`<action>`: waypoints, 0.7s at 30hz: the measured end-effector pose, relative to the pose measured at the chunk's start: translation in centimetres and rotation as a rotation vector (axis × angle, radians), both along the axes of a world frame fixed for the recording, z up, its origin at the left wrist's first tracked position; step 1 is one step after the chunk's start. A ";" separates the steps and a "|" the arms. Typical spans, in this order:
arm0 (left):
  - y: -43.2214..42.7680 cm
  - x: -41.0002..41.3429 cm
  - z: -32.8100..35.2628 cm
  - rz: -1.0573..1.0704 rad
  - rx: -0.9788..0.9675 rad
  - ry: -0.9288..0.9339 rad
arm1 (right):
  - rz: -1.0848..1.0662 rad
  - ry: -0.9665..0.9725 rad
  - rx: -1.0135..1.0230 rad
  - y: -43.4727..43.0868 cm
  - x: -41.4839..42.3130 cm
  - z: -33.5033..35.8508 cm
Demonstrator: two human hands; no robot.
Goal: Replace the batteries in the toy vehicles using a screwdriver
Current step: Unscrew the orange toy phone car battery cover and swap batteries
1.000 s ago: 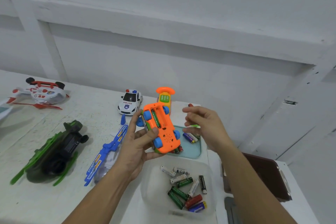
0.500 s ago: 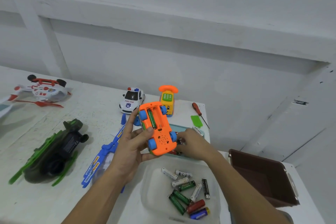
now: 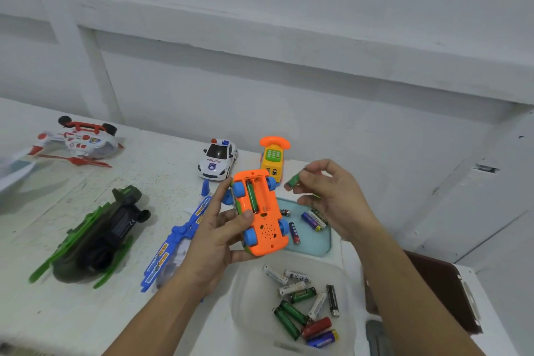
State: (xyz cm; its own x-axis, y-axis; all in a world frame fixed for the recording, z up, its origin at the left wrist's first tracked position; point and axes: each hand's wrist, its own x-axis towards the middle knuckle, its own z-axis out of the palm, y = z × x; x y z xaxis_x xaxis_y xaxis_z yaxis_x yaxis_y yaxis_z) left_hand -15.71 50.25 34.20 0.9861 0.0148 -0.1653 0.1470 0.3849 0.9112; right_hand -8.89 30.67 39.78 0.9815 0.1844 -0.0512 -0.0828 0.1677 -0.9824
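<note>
Right grip [image 3: 332,196]: fingertips pinched round a green cylindrical battery [image 3: 294,181], held in the air just right of the upturned orange plastic toy car with blue wheels [image 3: 264,228]. Left grip [image 3: 213,237]: wrapped round that car, thumb on its underside. One green cell [image 3: 252,195] seated in the open bay; empty slot [image 3: 261,196] beside it, long axis along the car's length. Held battery angled across that line; probably needs turning to match, then moving left into the slot.
</note>
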 end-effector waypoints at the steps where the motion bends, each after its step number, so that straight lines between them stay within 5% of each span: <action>1: 0.0 -0.1 0.0 -0.001 -0.001 0.000 | 0.005 -0.076 -0.096 0.6 -0.4 0.5; 4: 0.0 -0.3 -0.1 -0.007 0.009 -0.004 | -0.012 -0.325 -0.413 2.2 -1.4 1.1; 11: 0.0 -0.7 0.0 -0.025 0.022 -0.013 | 0.035 -0.703 -0.807 4.0 -2.5 0.6; 16: -0.3 -1.0 0.2 -0.039 0.011 -0.016 | 0.060 -0.556 -0.743 3.5 -1.5 0.1; 21: -0.7 -0.8 0.4 -0.047 0.006 -0.030 | 0.149 -0.264 -0.438 3.4 -1.2 0.0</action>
State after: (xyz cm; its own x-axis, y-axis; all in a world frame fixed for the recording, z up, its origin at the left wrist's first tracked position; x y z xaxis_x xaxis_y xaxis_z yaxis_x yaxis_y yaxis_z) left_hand -16.54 49.52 34.62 0.9903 -0.0311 -0.1357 0.1375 0.3731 0.9176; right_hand -10.07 34.04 39.78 0.9362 0.3395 0.0905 0.1851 -0.2578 -0.9483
